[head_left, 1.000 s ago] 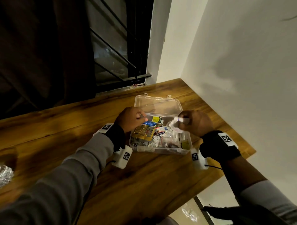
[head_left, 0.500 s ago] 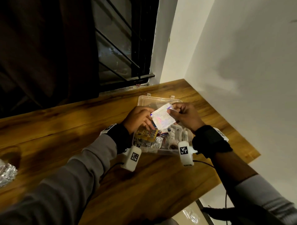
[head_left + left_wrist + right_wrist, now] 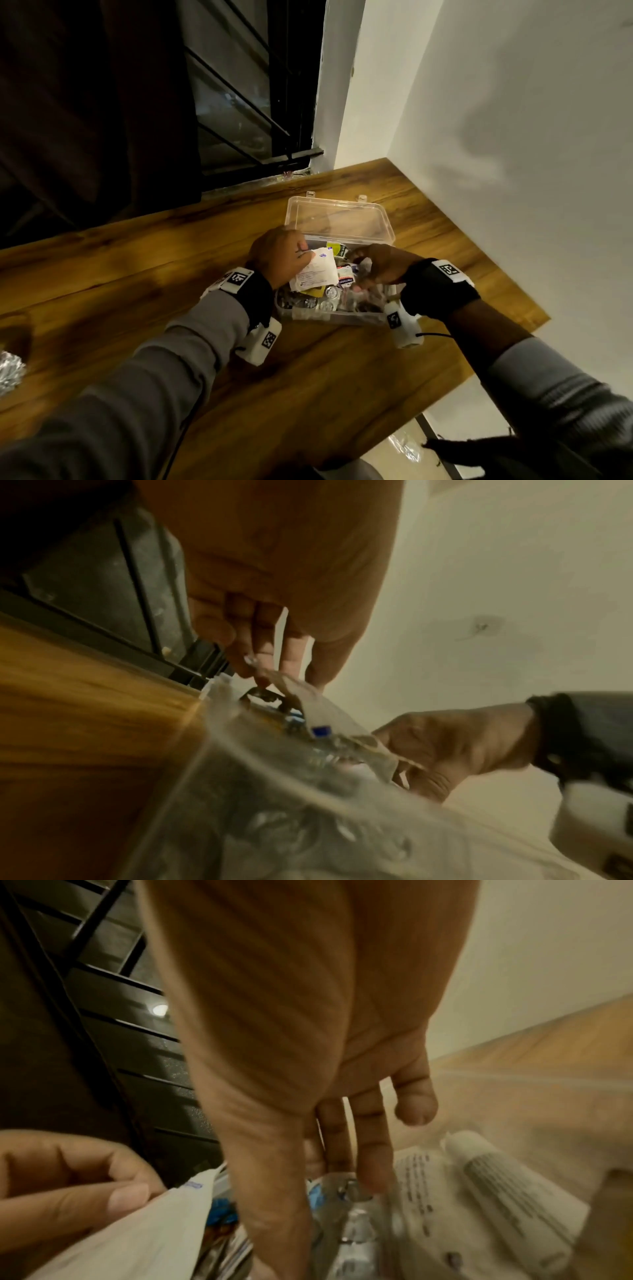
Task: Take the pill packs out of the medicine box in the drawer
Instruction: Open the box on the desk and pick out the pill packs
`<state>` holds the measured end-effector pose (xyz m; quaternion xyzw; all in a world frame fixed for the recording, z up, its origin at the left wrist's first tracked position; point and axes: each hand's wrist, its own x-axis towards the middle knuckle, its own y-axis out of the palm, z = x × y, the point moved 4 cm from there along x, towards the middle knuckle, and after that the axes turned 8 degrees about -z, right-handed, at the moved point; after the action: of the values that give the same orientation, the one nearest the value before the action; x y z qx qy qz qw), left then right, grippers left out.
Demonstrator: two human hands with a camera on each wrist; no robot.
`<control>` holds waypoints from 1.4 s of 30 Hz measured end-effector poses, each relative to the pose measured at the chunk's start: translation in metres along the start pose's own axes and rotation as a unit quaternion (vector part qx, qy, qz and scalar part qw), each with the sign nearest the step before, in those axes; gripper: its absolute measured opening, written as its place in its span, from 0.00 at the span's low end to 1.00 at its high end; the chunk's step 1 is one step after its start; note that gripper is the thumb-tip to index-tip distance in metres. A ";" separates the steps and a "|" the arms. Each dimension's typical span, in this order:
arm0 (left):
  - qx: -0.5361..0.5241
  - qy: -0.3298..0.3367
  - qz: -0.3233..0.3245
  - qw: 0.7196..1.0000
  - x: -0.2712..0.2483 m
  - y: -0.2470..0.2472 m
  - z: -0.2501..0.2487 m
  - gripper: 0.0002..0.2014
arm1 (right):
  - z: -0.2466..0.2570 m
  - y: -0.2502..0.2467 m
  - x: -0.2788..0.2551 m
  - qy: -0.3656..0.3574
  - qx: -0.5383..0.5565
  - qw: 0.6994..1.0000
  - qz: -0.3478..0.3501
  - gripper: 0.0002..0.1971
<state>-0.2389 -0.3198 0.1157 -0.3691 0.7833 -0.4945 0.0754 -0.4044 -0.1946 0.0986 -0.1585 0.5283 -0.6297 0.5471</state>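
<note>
The clear medicine box (image 3: pixel 356 320) stands open on the wooden table (image 3: pixel 137 274), its lid (image 3: pixel 337 216) laid back flat. Silver blister packs (image 3: pixel 322 303) and other small packs fill it. My left hand (image 3: pixel 281 253) is over the box's left side and pinches a white printed paper packet (image 3: pixel 317 274) by its top edge; the same packet (image 3: pixel 137 1231) shows in the right wrist view. My right hand (image 3: pixel 376 270) reaches down into the box's right side, fingertips (image 3: pixel 373 1183) on the packs. Whether it grips one is not visible.
A white tube (image 3: pixel 507 1199) and a printed leaflet (image 3: pixel 414 1185) lie in the box under my right hand. Behind the table are a barred window (image 3: pixel 239 102) and a dark curtain (image 3: pixel 85 102), with a white wall (image 3: pixel 513 137) on the right. Crumpled foil (image 3: pixel 10 371) sits at the far left.
Half a second ago both hands held the white packet up over the box. Now only the left hand holds it, lower, and the right hand has gone back down into the box.
</note>
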 end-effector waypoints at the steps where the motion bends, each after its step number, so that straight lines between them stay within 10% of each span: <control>1: 0.011 0.019 -0.005 1.000 0.000 0.001 -0.003 0.10 | 0.001 0.000 0.002 -0.005 -0.008 1.000 0.006 0.35; 9: 0.006 0.093 0.078 0.993 -0.004 0.024 -0.013 0.22 | 0.009 -0.007 0.011 -0.032 -0.004 0.999 0.013 0.11; 22: -0.121 0.116 0.033 0.985 -0.001 0.010 -0.031 0.17 | -0.015 -0.068 -0.036 -0.092 0.168 0.975 -0.109 0.07; 30: -0.416 -0.074 0.175 0.889 -0.002 0.010 -0.047 0.15 | -0.002 -0.053 -0.066 -0.266 0.282 0.890 -0.240 0.07; 42: -0.498 -0.124 0.097 0.853 -0.006 -0.004 -0.036 0.21 | 0.000 -0.029 -0.074 -0.152 0.471 0.832 -0.250 0.26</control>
<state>-0.2503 -0.2906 0.1355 -0.3378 0.9406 0.0215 0.0260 -0.3933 -0.1364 0.1509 -0.1021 0.0208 -0.8855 0.4527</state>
